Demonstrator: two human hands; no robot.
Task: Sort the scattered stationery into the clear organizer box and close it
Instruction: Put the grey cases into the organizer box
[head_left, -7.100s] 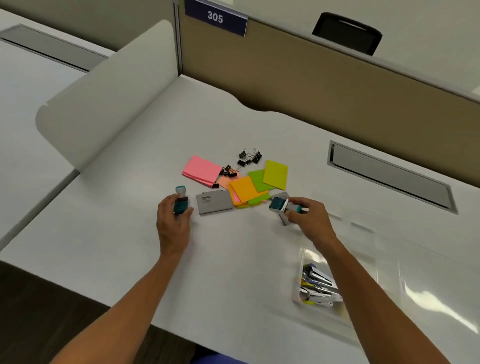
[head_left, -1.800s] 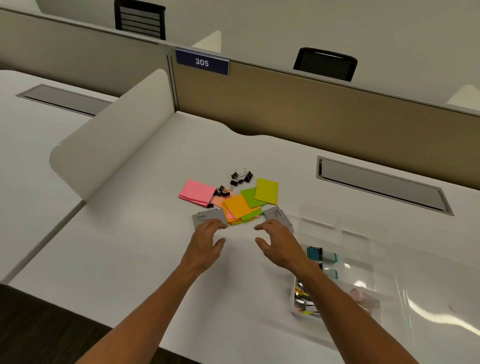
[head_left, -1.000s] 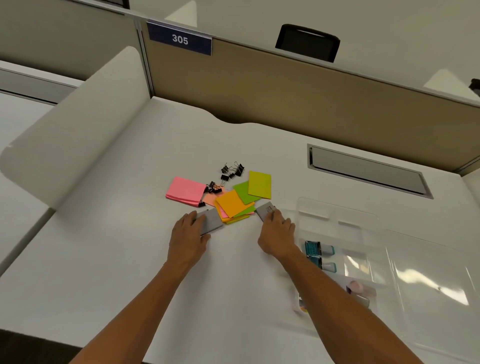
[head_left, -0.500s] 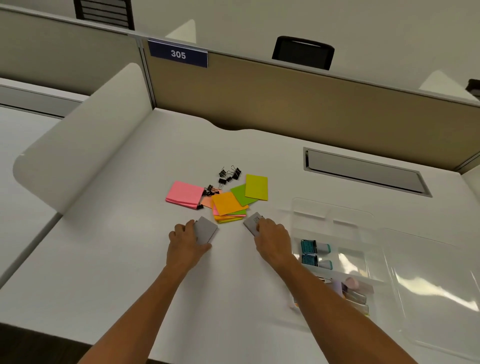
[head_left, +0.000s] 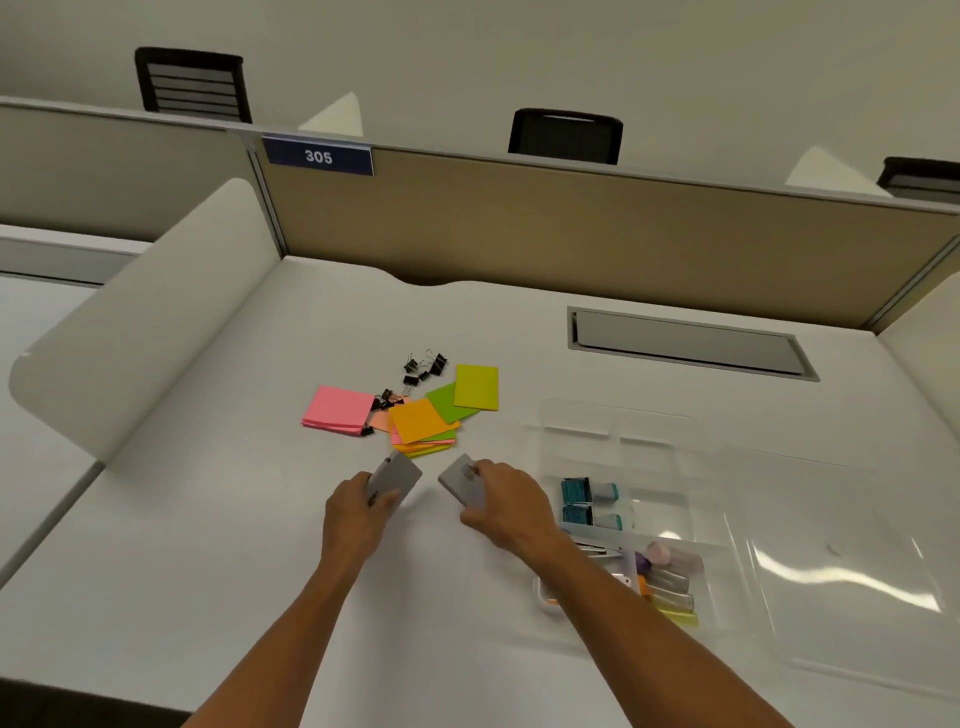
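My left hand (head_left: 358, 512) grips a flat grey box (head_left: 394, 477), lifted just in front of the sticky notes. My right hand (head_left: 506, 506) grips a second grey box (head_left: 460, 480) the same way. Behind them lie a pink sticky-note pad (head_left: 336, 409), orange (head_left: 418, 421), green (head_left: 448, 402) and yellow-green notes (head_left: 476, 387), and several black binder clips (head_left: 423, 366). The clear organizer box (head_left: 576, 431) stands open at the right, holding two teal stamps (head_left: 587, 501), staplers and highlighters (head_left: 667, 577). Its clear lid (head_left: 852, 582) lies open to the right.
A white curved divider (head_left: 140, 312) borders the desk on the left. A tan partition (head_left: 571, 234) with a "305" label runs along the back. A grey cable hatch (head_left: 685, 340) is set into the desk behind the organizer. The desk's front edge is near my forearms.
Both hands reached to the two grey boxes, closed on them and drew them toward me, off the desk. The teal stamps from earlier now lie in the organizer.
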